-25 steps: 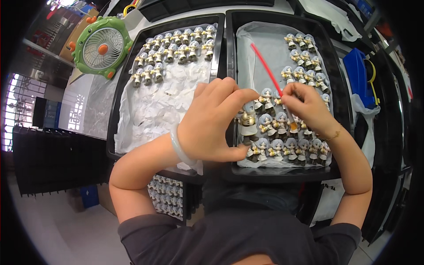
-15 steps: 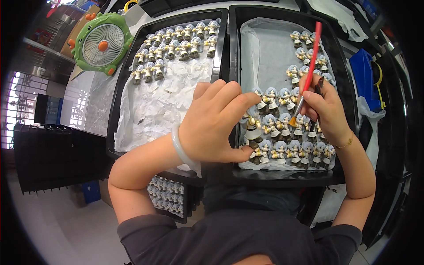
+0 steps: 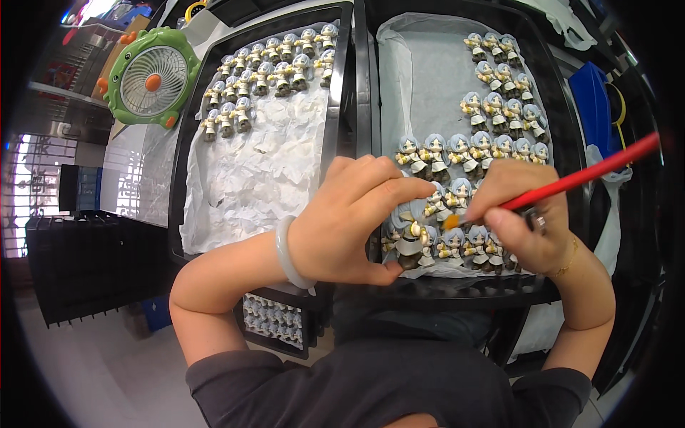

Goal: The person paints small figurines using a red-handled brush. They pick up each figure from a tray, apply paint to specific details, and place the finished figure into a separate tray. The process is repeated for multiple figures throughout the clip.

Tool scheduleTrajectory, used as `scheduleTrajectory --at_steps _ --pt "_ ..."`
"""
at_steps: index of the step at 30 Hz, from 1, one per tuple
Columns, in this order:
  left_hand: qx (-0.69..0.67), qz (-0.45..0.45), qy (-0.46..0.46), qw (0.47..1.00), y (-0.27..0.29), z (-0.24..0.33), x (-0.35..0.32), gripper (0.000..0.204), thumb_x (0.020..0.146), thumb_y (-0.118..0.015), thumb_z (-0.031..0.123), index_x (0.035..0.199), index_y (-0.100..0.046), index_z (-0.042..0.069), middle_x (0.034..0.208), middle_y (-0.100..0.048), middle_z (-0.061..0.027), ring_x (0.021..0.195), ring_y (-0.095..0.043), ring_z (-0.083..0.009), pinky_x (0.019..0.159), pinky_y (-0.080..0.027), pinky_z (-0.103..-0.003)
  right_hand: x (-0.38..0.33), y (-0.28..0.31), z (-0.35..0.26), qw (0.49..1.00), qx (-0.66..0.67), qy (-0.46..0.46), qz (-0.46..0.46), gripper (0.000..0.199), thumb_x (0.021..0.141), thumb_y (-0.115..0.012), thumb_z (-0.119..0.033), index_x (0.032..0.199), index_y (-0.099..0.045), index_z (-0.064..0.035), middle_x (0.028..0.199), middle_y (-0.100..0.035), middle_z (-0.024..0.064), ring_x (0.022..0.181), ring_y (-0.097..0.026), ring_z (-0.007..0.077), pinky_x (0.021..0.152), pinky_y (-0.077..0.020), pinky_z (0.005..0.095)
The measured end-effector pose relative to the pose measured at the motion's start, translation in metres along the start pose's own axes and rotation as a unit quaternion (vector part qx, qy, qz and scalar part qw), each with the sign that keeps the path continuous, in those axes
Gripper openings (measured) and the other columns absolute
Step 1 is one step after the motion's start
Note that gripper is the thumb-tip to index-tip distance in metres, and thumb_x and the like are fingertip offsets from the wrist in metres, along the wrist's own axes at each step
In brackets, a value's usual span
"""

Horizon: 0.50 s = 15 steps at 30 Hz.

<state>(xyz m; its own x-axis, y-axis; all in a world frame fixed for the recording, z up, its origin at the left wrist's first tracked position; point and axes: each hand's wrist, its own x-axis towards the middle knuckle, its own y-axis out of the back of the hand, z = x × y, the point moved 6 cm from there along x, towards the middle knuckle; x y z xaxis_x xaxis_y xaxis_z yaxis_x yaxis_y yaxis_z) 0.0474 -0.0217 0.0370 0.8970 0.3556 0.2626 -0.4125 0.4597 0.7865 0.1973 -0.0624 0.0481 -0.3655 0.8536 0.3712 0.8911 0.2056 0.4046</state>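
Observation:
My left hand (image 3: pixel 357 221) holds one small blue-haired figurine (image 3: pixel 409 234) above the near edge of the right black tray (image 3: pixel 364 93). My right hand (image 3: pixel 524 214) grips a red paintbrush (image 3: pixel 581 175); its orange tip touches the held figurine's side. Several rows of the same figurines (image 3: pixel 492 107) stand on white paper in this tray, around and behind both hands. A pale bangle sits on my left wrist, and a thin bracelet and ring on my right hand.
A left black tray (image 3: pixel 182 178) lined with crumpled white paper holds more figurines (image 3: pixel 264 68) at its far end. A green table fan (image 3: pixel 150 78) stands far left. Another tray of figurines (image 3: pixel 275 321) sits lower, beneath the table edge. A blue object (image 3: pixel 596 96) lies at the right.
The brush has swung from upright to lying out to the right, its tip now on the held figurine. The view has moved closer to the trays.

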Motion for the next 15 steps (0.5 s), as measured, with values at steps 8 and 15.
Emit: scheduleTrajectory --at_steps 8,15 --pt "-0.048 -0.006 -0.007 0.999 -0.001 -0.002 0.004 0.065 0.047 -0.073 0.017 0.107 -0.05 0.004 0.091 -0.052 -0.0056 0.08 -0.049 -0.0213 0.073 -0.032 -0.029 0.0 0.004 0.003 0.999 0.022 -0.039 0.021 0.007 0.07 -0.051 -0.003 0.072 -0.057 -0.0009 0.063 -0.055 0.004 0.057 -0.049 0.0106 0.052 -0.0386 0.0246" --pt "-0.075 0.013 -0.002 0.997 0.0 -0.006 0.006 0.065 0.049 -0.07 0.022 0.108 -0.048 0.009 0.092 -0.054 -0.0047 0.082 -0.05 -0.0203 0.069 -0.029 -0.03 -0.003 0.01 0.007 0.984 0.079 -0.081 0.139 0.019 0.072 -0.05 -0.017 0.074 -0.059 -0.0004 0.066 -0.056 0.0075 0.061 -0.05 0.0138 0.058 -0.0382 0.0263"
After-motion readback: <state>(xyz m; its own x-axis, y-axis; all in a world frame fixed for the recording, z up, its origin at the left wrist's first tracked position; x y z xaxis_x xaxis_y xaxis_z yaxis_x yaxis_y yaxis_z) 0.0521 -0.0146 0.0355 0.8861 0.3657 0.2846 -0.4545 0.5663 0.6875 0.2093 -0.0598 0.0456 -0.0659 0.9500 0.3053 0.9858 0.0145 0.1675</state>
